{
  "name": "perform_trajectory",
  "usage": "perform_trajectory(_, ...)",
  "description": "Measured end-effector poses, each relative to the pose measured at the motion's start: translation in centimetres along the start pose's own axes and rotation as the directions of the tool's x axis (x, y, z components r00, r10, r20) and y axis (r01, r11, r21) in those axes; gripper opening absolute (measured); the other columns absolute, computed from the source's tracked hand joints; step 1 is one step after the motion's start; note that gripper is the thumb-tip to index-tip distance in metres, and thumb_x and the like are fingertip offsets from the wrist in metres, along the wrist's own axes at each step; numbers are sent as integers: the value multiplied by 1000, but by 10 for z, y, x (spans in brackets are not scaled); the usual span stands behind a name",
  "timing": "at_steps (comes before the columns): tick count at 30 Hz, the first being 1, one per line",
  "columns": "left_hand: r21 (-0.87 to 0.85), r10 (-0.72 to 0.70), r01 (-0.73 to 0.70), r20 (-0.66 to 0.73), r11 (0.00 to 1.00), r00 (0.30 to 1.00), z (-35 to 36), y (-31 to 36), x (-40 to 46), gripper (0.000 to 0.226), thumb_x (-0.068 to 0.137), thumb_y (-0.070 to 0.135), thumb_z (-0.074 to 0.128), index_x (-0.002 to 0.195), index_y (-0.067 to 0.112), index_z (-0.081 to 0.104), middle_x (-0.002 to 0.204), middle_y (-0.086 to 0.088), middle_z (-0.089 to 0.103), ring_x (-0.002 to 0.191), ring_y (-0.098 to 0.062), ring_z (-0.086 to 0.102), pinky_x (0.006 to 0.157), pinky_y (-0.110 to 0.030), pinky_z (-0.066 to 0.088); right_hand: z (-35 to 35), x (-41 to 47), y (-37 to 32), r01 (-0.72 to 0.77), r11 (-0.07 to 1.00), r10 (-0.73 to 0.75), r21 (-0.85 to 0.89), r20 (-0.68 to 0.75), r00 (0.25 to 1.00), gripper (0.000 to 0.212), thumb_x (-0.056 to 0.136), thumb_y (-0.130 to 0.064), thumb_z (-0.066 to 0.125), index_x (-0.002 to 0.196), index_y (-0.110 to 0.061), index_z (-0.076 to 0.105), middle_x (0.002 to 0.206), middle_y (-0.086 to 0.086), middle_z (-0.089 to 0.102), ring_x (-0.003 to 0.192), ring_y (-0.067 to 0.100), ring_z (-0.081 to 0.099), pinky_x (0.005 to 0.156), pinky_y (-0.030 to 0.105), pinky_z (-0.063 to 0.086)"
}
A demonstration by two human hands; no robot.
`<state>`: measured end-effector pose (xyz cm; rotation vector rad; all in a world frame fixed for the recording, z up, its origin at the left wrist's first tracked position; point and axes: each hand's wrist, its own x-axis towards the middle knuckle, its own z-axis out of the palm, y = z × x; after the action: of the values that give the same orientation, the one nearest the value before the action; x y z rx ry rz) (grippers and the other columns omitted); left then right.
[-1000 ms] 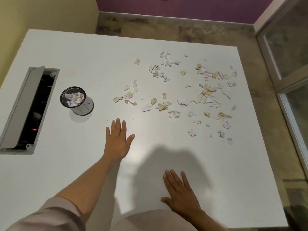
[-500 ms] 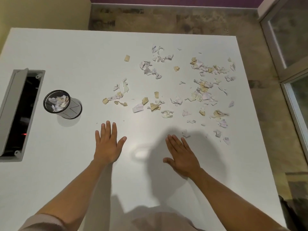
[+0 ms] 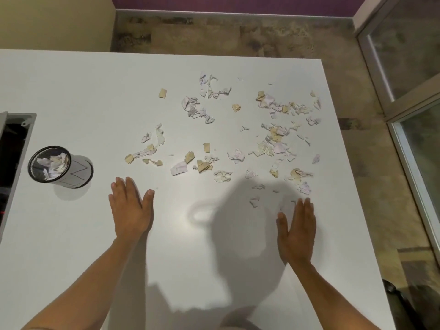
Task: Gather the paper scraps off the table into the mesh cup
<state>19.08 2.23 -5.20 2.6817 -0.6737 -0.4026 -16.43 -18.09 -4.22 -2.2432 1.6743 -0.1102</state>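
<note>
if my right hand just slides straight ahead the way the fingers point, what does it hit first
Most likely the small white scraps right at the fingertips of your right hand, which lies open and flat on the table. Just beyond them sits a pale scrap, then the denser pile of torn paper farther on.

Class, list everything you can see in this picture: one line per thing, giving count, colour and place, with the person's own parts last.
table: one, white, fills most of the view
scraps: many, white and tan, scattered over the far right half of the table
cup: one, black rim, pale mesh wall, on the table at left, some scraps already inside
cable hatch: one, grey, lid open, set in the table's left edge
floor: mottled brown, beyond the table
wall: purple at the far end, yellow at left
glass door: grey frame, at right
left hand: one, open, palm down, right of the cup
right hand: one, open, by the nearest scraps
</note>
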Motion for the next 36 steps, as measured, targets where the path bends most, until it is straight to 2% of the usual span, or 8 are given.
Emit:
perform_trajectory(6,38,-64,64,0,997,998,5,18,26,85,95,62,27,152,0,14,159,-26,6,148,-39,-1,118,-55,0,4,26,11,-243,969,243,43,16,970,85,91,-65,17,153,-8,2,161,14,7,149,26,3,121,44,0)
perform_trajectory(9,50,-69,67,39,996,997,9,33,33,87,95,64,23,152,0,11,160,-22,3,149,-35,-5,119,-54,-3,11,35,-2,-145,988,142,56,43,989,84,92,-64,16,154,-10,-2,162,10,5,150,20,-2,121,39,-6)
perform_trajectory(18,19,362,-374,213,927,908,36,76,16,76,97,59,18,155,10,10,163,-6,0,150,-18,-11,120,-45,-8,22,50,-44,262,956,-280,133,140,950,76,96,-62,14,155,-16,0,161,-5,-2,148,9,-8,121,34,-6)
perform_trajectory(21,-108,482,-470,180,876,858,28,80,19,75,97,60,12,155,12,17,162,0,2,149,-14,-11,121,-42,-5,12,60,-39,181,961,-188,207,10,982,71,97,-59,23,154,-17,15,162,-1,11,149,12,3,121,34,6)
perform_trajectory(24,-100,315,-316,-26,943,949,14,75,44,62,100,48,26,150,10,31,162,-7,15,151,-23,1,121,-45,3,4,80,-22,-16,983,39,184,-123,992,72,96,-60,26,150,-13,24,160,10,19,148,22,13,120,44,16)
perform_trajectory(27,-38,109,-115,-140,993,984,4,65,76,62,99,50,37,143,7,36,157,-19,22,148,-37,10,117,-55,12,2,99,-11,-89,988,97,128,-57,994,77,94,-62,21,152,-12,18,161,10,12,149,23,8,121,45,9)
perform_trajectory(31,8,29,-29,-64,1000,998,1,67,106,73,93,61,39,142,8,34,155,-22,22,145,-41,12,113,-56,17,8,117,-17,-39,984,33,175,35,999,79,93,-64,19,154,-14,12,162,5,10,149,17,4,122,40,0)
perform_trajectory(36,96,105,-113,90,989,990,10,82,116,79,86,72,26,136,13,39,146,-18,34,135,-39,26,106,-59,23,17,114,-40,137,975,-156,174,98,983,78,93,-66,13,154,-17,7,162,-2,6,149,13,-4,121,37,-7)
